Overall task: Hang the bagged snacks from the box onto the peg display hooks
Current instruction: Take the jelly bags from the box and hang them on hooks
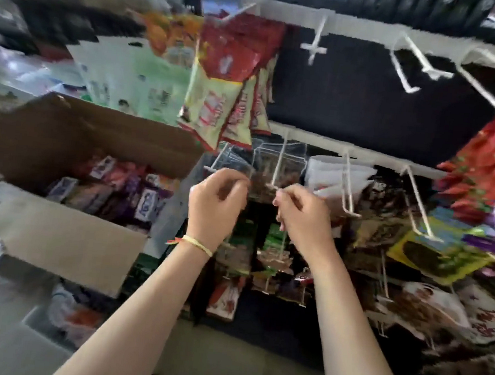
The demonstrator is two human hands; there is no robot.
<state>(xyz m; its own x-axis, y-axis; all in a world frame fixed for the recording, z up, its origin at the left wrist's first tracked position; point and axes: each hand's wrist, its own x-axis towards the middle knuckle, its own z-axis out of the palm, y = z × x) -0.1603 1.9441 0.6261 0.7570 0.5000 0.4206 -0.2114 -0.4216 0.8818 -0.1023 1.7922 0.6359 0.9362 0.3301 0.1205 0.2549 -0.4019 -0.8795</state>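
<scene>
At the tip of a white peg hook (277, 167) on the middle rail, a clear bag of brown snacks (267, 175) is held up between both hands. The left hand (216, 204) pinches the bag's top left edge with curled fingers; the right hand (304, 215) pinches the top right edge just beside the hook's end. Blur hides whether the bag's hole is over the hook yet. Behind it, more clear bags hang on the same hook and on the one to its left. To the right, a hook (349, 194) carries white-topped bags, and the next hook (419, 210) juts out bare near its tip. On the rail above, red and yellow bags (228, 88) hang down close to the hands, while the three hooks (415, 63) to their right stand bare before a dark back panel, leaving open room there. Left of the hands, the open cardboard box (63, 239) holds purple and dark packets (113, 189), its near flap folded outward.
</scene>
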